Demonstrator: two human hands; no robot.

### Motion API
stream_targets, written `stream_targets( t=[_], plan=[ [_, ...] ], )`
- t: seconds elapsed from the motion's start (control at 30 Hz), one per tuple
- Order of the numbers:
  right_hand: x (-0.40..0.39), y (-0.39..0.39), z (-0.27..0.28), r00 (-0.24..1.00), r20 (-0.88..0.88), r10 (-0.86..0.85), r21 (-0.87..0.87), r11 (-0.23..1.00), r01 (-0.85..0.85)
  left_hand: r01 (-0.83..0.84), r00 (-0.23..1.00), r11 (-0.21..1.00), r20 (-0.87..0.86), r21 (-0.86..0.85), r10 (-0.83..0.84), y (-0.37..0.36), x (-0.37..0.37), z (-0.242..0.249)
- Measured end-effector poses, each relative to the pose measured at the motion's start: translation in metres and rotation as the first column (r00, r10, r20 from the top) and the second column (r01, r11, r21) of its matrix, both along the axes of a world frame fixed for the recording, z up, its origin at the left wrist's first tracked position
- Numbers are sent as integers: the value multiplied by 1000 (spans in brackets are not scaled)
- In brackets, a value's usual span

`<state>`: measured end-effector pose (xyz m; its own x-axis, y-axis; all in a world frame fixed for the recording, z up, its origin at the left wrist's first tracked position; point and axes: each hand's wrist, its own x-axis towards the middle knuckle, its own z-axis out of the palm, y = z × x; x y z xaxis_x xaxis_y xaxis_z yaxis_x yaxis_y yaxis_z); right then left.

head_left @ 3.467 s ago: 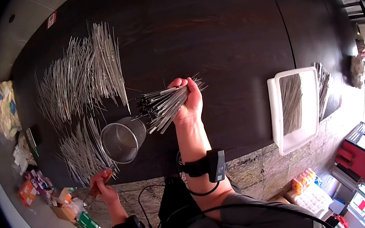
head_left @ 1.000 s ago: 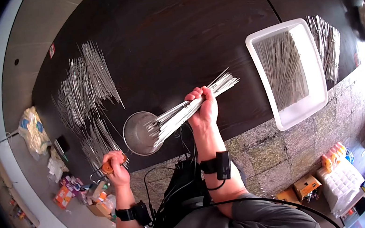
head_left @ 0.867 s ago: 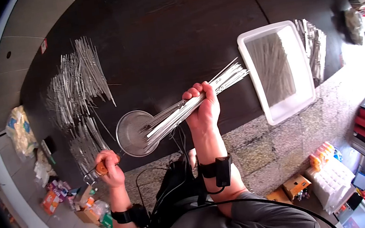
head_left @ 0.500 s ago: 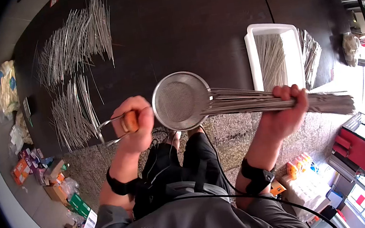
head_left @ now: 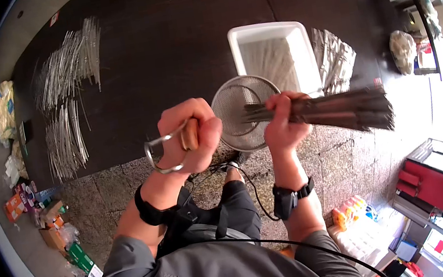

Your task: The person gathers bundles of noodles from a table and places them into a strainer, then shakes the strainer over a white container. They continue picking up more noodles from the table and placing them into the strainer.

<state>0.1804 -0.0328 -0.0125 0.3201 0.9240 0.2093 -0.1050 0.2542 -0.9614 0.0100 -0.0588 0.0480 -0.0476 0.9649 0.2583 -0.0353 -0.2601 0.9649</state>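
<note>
My left hand (head_left: 191, 134) is closed round the wooden-and-metal handle of a round mesh strainer (head_left: 232, 115); the metal loop of the handle sticks out at its left. In my right hand (head_left: 288, 125) is a thick bundle of thin metal rods (head_left: 349, 111), gripped near its left end. The rods' left tips lie over the strainer's mesh, and their wide end points right, blurred. Behind that hand, a white tray (head_left: 236, 56) with more thin rods in it stands on the dark table.
The dark table (head_left: 173, 42) bears spread rods (head_left: 70, 63) at its far left and a lower group (head_left: 66, 141) near its edge. Right of the tray lie more rods (head_left: 334, 58). A plastic bag (head_left: 403, 51) sits at the table's right end.
The view has shifted right. My right hand has come closer to my left, sliding its grip toward the bundle's left end, and the rods now overlap more of the strainer's side.
</note>
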Motion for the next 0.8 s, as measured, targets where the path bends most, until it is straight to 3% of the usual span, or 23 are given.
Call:
stream_targets(
  t=[0.17, 0.4, 0.53, 0.6, 0.8],
  plan=[
    [74, 28, -4, 1000, 0, 3, 20, 1000, -3, 18, 1000, 992, -15, 128, -16, 25, 73, -11],
    [116, 63, -22, 998, 11, -56, -8, 998, 56, 6, 995, 993, 94, 118, -17, 50, 125, -32],
    [120, 79, -42, 984, 173, -36, -71, 996, 49, 6, 995, 987, 96, 163, -22, 67, 131, -42],
    [116, 91, -46, 904, 413, -111, -18, 991, 130, 7, 999, 980, 41, 199, -15, 79, 128, -44],
    [96, 112, -60, 927, 363, -94, -118, 982, 146, 2, 998, 984, 65, 179, -14, 97, 116, -60]
  ],
)
